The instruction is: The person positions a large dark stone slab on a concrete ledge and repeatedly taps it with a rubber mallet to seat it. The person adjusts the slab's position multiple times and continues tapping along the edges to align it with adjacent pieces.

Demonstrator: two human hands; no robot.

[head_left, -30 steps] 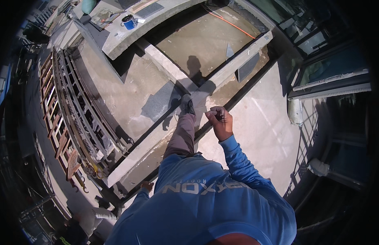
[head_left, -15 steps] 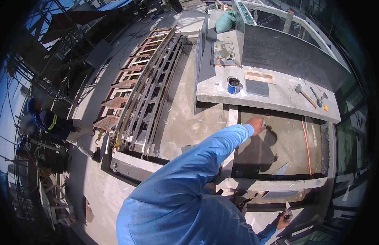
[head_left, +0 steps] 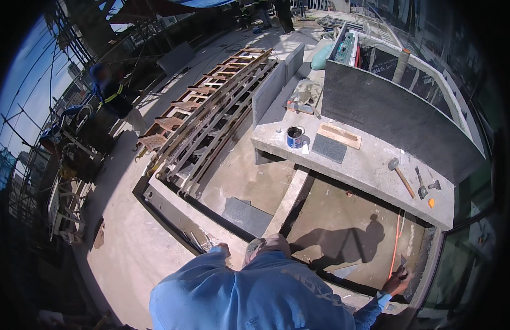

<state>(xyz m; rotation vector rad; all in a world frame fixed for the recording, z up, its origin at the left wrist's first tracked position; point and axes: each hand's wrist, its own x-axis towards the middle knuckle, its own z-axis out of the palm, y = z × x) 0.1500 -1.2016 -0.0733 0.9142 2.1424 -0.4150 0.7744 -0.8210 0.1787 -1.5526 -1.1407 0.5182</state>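
Note:
My right hand [head_left: 397, 280] is closed on a small metal-bladed tool [head_left: 403, 262] near the right corner of the recessed concrete bay [head_left: 321, 220]. My left hand [head_left: 224, 248] is low beside my bent knee [head_left: 267, 246], at the near concrete beam [head_left: 178, 204]; its fingers are hidden. A dark grey slab [head_left: 245, 215] lies in the left bay. On the raised concrete ledge [head_left: 365, 170] sit a blue-and-white tin [head_left: 294, 139], a grey tile [head_left: 328, 149], a wooden float or tray [head_left: 339, 135], a hammer [head_left: 403, 181] and other hand tools [head_left: 422, 187].
Ladders and metal frames [head_left: 211, 121] lie along the left bay. A co-worker [head_left: 112, 99] in a striped safety top stands beyond them, by scaffolding [head_left: 57, 110]. A tall dark panel [head_left: 398, 104] backs the ledge; glazing [head_left: 464, 258] runs along the right. An orange hose [head_left: 397, 236] crosses the right bay.
My left arm, stretched forward half a second ago, has dropped beside my knee. My body has moved forward and bent lower. The co-worker now stands farther up the left side of the picture.

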